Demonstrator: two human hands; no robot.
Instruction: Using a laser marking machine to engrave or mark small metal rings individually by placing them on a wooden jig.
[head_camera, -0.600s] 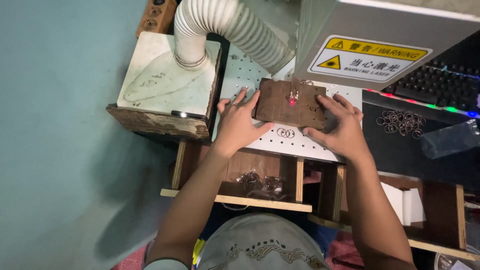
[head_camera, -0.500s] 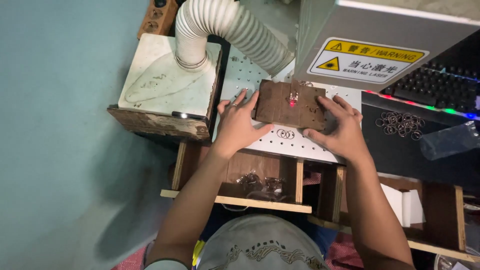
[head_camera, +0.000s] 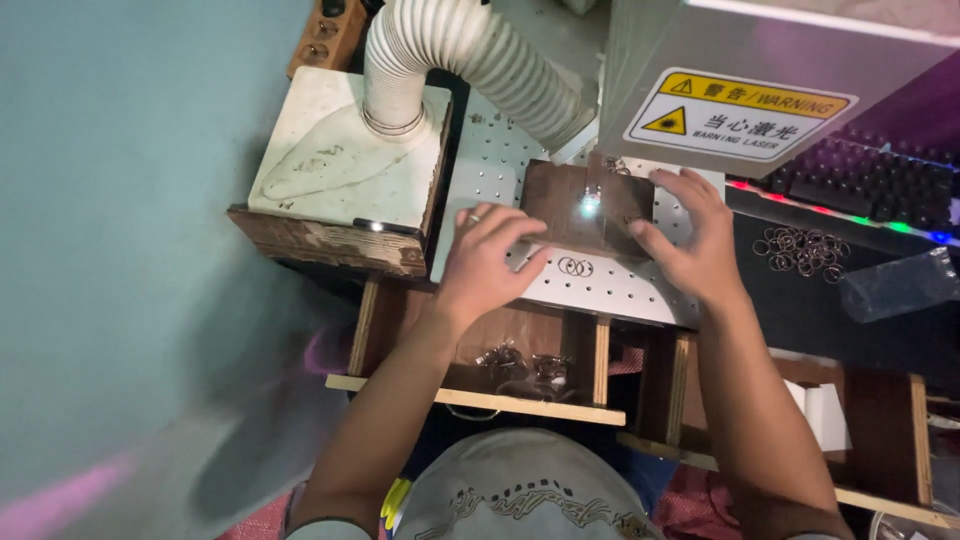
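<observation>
Left hand: our left hand (head_camera: 487, 262) lies flat with fingers spread, clamped on nothing, fingertips resting on the near left edge of the wooden block (head_camera: 585, 208).
Right hand: our right hand (head_camera: 697, 240) is open too, fingers splayed against the block's right side, steadying rather than gripping it.
Block: it sits on the perforated white plate (head_camera: 600, 285) under the grey laser head (head_camera: 760, 80), between our two hands.
Change: a moment ago a small red dot showed on the block; now a bright white-blue spot (head_camera: 589, 205) glows there, and our left hand has slid nearer over the block's corner.
What it means: we judge the beam is now firing on the small piece on the block, so our hands only hold things steady.
Around: a ribbed white hose (head_camera: 470, 60) ends beside the block; two joined rings (head_camera: 574, 267) lie on the plate; a pile of loose rings (head_camera: 803, 248) and a keyboard (head_camera: 860, 180) lie to the right on the desk.
</observation>
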